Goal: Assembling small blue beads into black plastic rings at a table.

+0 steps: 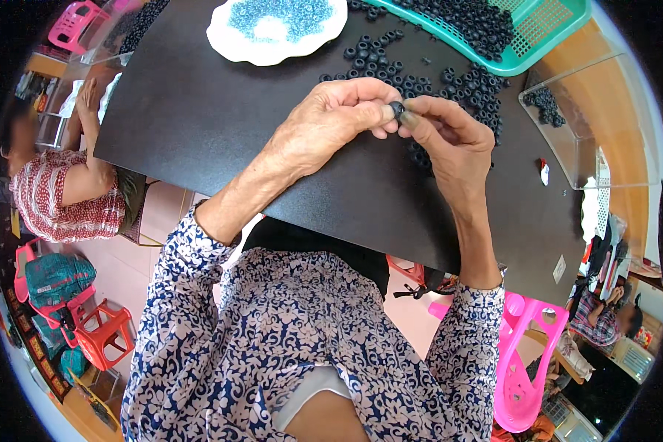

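Above the dark table my two hands meet fingertip to fingertip around one small black round piece (397, 110). My left hand (328, 121) is closed, pinching the piece between thumb and fingers. From the other side, the thumb and fingertips of my right hand (458, 147) are closed on it too. Any smaller part between the fingertips is hidden. Just beyond my hands lie several loose black ring-like pieces with holes (475, 92), some partly covered by my right hand. Farther back, a white wavy-edged plate (261, 57) holds a heap of small clear blue pieces (302, 16).
A teal basket (549, 33) with more black pieces stands at the far right. Beside it a clear plastic box (611, 121) holds some. A small red-and-white scrap (544, 172) lies on the table (184, 88). Another person (66, 188) sits at left; a pink chair (519, 368) stands at right.
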`<action>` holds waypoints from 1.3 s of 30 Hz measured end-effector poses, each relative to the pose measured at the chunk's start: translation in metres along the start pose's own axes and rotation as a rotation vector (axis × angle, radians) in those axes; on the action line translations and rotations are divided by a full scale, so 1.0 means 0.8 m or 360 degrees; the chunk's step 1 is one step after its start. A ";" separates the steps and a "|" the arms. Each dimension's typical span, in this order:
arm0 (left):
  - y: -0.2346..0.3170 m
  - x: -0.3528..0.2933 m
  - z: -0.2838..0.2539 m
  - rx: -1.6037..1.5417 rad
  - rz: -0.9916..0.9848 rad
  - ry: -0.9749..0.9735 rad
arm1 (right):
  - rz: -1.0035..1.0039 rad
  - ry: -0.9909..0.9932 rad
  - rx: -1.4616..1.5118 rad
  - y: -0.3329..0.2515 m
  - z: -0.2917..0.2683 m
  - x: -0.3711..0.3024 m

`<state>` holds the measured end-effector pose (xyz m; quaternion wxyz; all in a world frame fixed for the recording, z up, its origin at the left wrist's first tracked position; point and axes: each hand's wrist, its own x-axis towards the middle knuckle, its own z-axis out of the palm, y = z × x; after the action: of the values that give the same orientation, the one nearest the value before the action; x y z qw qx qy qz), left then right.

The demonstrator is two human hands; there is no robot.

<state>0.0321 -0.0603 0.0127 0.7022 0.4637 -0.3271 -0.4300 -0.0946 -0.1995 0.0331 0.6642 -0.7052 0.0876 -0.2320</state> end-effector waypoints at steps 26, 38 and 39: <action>0.000 -0.003 -0.005 -0.0240 0.0013 -0.0135 | -0.0249 -0.0002 -0.0016 -0.002 0.003 -0.004; 0.016 -0.008 0.004 0.0404 0.0081 -0.0019 | 0.0074 -0.0040 0.0013 -0.004 -0.010 0.000; 0.016 -0.008 0.004 0.0415 0.0080 -0.0035 | 0.0058 -0.0073 -0.0009 -0.002 -0.013 0.001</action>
<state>0.0304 -0.0531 0.0255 0.6428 0.5380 -0.3995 -0.3712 -0.0987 -0.2090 0.0352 0.6682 -0.7105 0.0859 -0.2033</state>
